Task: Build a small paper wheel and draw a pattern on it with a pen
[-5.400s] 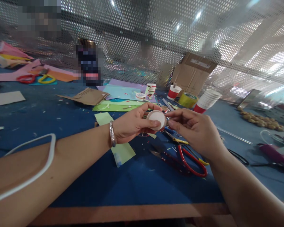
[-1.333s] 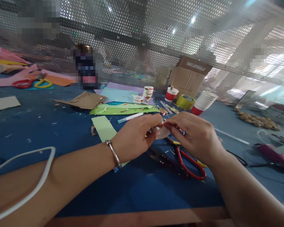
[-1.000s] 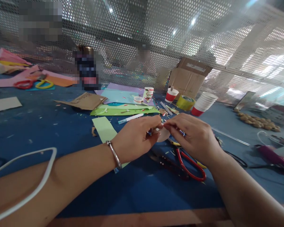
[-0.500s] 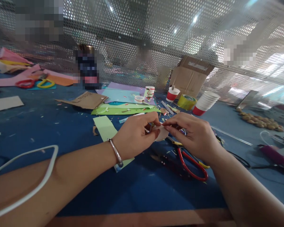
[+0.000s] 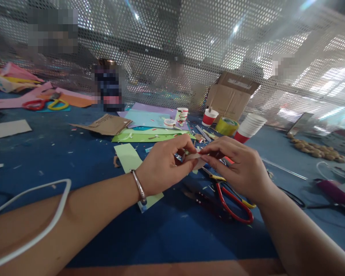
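Observation:
Between the fingertips of both hands is a small whitish paper piece [image 5: 200, 165] with a rounded lower edge; its upper part is mostly covered by fingers. My left hand [image 5: 163, 163], closed in a pinch, grips it from the left. From the right, my right hand [image 5: 240, 165] pinches its edge near a bit of red. Red-handled scissors [image 5: 236, 209] lie under and in front of my right hand, with yellow-handled ones partly hidden beside them. A pale green paper strip [image 5: 128, 156] passes beneath my left wrist.
Behind the hands are coloured paper sheets [image 5: 149, 115], a cardboard piece [image 5: 106, 124], a red-and-white paper cup [image 5: 209, 117], yellow tape [image 5: 227, 125] and stacked cups [image 5: 250, 126]. A purple glue gun [image 5: 335, 195] lies at right. Perforated metal [image 5: 149, 61] closes off the back.
The paper piece has tilted slightly between my fingertips, and its lower edge shows less. My fingers have shifted a little; both hands still pinch it. The view has moved slightly.

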A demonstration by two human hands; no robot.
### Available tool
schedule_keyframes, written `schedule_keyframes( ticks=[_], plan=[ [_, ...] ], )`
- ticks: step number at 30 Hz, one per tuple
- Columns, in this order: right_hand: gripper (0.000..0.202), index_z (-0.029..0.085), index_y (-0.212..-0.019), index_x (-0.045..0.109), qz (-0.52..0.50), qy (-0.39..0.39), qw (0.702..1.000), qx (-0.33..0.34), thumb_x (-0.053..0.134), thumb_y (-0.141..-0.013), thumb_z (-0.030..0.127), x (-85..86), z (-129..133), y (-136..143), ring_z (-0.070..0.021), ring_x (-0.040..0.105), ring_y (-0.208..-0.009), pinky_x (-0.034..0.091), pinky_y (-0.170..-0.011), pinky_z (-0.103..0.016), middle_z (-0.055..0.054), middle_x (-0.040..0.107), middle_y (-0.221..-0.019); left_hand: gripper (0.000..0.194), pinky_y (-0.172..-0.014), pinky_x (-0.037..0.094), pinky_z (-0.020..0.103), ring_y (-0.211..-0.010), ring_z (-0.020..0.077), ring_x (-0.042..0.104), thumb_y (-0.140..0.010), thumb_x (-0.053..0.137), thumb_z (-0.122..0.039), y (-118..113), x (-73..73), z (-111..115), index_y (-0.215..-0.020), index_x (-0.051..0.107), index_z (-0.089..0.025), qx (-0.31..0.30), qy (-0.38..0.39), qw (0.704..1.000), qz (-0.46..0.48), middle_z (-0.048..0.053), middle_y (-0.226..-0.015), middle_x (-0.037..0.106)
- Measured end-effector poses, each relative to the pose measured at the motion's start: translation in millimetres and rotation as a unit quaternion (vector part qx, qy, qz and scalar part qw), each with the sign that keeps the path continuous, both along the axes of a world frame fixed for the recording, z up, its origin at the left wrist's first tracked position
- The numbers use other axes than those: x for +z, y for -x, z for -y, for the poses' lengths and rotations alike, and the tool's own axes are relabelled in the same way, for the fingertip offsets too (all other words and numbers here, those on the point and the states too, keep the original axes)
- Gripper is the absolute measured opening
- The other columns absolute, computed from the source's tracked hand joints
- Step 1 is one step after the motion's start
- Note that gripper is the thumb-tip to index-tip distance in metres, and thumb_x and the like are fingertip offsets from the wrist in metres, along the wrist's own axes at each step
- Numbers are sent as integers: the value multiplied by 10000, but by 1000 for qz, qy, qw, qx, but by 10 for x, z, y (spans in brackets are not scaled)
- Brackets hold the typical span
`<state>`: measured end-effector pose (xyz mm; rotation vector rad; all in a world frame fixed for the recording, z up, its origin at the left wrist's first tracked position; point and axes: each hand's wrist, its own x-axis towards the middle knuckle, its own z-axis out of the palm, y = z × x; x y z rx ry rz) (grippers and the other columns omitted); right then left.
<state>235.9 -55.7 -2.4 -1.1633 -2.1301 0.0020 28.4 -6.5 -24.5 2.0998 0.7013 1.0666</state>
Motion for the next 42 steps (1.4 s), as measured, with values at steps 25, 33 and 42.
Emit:
schedule_keyframes(
  ticks=[25,33,42],
  plan=[
    [174,204,-1065,696,24,-38,998,43,585,-966,115,-20,-19,32,-156,663,-983,527,-870,-341,-38,712,-1011,110,-581,559,231,-692,120,617,-862,651,-247,-89,-17,-59,-924,585,-183,-12,302,948,98,-19,-773,619],
    [170,204,-1071,690,37,-48,997,44,572,-973,129,-28,-2,22,-165,664,-968,538,-828,-347,-51,691,-1002,96,-556,512,165,-617,73,580,-851,671,-206,-88,0,-44,-869,594,-152,6,277,955,102,-34,-718,608],
    [195,180,-1095,676,63,-58,995,47,553,-967,97,0,7,30,-162,652,-992,534,-896,-349,-71,675,-1033,105,-593,548,196,-642,94,618,-822,700,-217,-95,12,-12,-851,640,-135,16,275,955,112,-3,-736,650]
  ],
)
